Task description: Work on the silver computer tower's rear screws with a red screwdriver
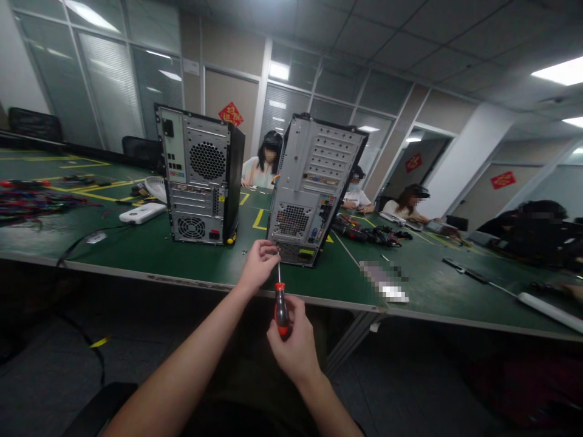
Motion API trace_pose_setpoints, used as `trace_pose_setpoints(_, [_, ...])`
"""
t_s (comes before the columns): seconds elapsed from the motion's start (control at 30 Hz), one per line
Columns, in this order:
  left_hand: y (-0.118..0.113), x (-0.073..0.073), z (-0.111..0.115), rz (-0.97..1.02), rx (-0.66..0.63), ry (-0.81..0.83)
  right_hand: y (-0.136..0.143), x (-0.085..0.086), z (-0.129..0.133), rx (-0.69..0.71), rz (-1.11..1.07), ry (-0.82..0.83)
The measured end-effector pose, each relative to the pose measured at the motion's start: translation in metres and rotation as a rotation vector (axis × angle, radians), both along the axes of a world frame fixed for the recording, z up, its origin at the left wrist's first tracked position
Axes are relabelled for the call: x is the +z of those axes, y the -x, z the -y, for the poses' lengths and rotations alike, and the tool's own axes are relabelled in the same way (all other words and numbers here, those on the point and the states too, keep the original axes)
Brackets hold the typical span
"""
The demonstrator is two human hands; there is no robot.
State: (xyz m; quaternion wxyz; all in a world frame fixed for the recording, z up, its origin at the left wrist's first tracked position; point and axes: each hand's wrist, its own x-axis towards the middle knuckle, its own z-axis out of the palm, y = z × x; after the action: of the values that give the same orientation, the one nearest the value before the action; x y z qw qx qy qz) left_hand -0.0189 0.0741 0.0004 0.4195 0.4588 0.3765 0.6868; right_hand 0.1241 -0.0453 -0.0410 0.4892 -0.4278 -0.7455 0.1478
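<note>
- Right at the near edge of the green worktop [136,255], both hands are busy with a screwdriver [280,303] that has a red and black handle.
- right hand [294,346] is closed around the handle, holding it upright with the shaft pointing up toward the bottom rear corner of the silver PC tower [314,182].
- left hand [260,262] is up at the tip, fingers pinched together around the top of the shaft, just beside the tower's lower back panel. Can't tell if there's a screw in the pinch, too small to see.
- so the hands are apart, one above the other along the tool, each clamped on its own end.
- that tower stands upright with its back facing the camera, vents and slot covers showing.
- second tower, the black one [200,176], stands to the left of it, also back side toward the camera, well clear of the hands.
- left of that there's a white box-shaped gadget [143,213] lying flat, and a heap of coloured cables [27,200] further out.
- yellow tape lines [259,220] run across the green surface between the towers.
- other people sit at the far side behind the towers and off to the right, with tools and cables scattered in front of them.
</note>
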Motion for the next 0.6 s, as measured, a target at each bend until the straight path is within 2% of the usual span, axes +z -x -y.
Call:
trace_pose_setpoints(0.17, [0.0,-0.001,0.002,-0.03,-0.037,-0.046,0.004,-0.006,-0.008,-0.076,-0.046,0.093])
trace_pose_setpoints(0.4, [0.0,0.002,0.01,-0.052,-0.086,-0.068,-0.001,-0.009,-0.013,-0.154,-0.087,0.054])
trace_pose_setpoints(0.5, [0.005,0.008,0.01,-0.012,-0.047,-0.037,-0.012,-0.002,-0.018,-0.153,-0.117,-0.01])
trace_pose_setpoints(0.6, [0.018,0.02,-0.003,0.047,0.062,-0.025,-0.028,0.016,-0.033,-0.195,-0.148,-0.064])
